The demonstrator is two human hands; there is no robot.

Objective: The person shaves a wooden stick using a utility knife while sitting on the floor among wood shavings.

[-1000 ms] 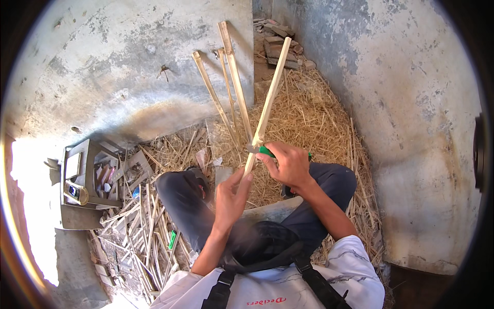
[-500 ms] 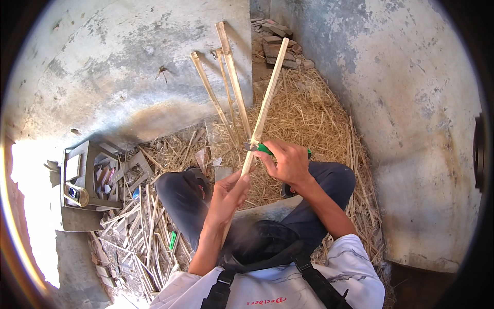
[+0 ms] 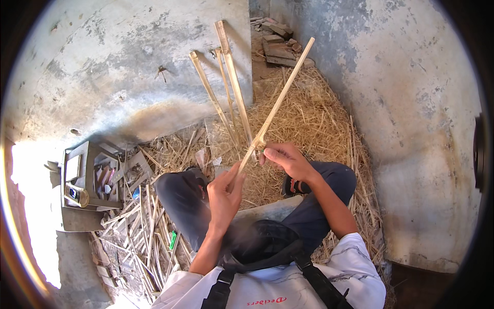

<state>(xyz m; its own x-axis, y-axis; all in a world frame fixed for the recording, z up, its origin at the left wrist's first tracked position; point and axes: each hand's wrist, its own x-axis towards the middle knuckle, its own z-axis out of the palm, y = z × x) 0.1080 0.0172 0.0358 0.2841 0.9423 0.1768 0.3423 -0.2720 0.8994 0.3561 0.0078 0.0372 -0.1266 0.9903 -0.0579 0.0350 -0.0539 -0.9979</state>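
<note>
A long, pale bamboo strip [image 3: 286,90] slants up and to the right in front of me. My left hand [image 3: 225,194] is closed around its lower part. Close to a node on the strip, my right hand [image 3: 289,162] has its fingers pinched on the green-handled utility knife [image 3: 262,151]. Only a sliver of the knife shows, as the fingers cover most of it, and its blade is hard to make out. A curled shaving seems to stand up at the node.
Several bamboo strips [image 3: 237,95] lean against the wall ahead. Straw and shavings [image 3: 309,116] cover the floor. Split sticks [image 3: 141,242] lie at left with a green object [image 3: 173,240] among them. A wooden box [image 3: 85,175] stands at far left; bricks [image 3: 279,49] are stacked at the back.
The strip's top has swung to the right and its face has turned. My right hand has rolled over, hiding most of the knife, and my left hand has shifted slightly left.
</note>
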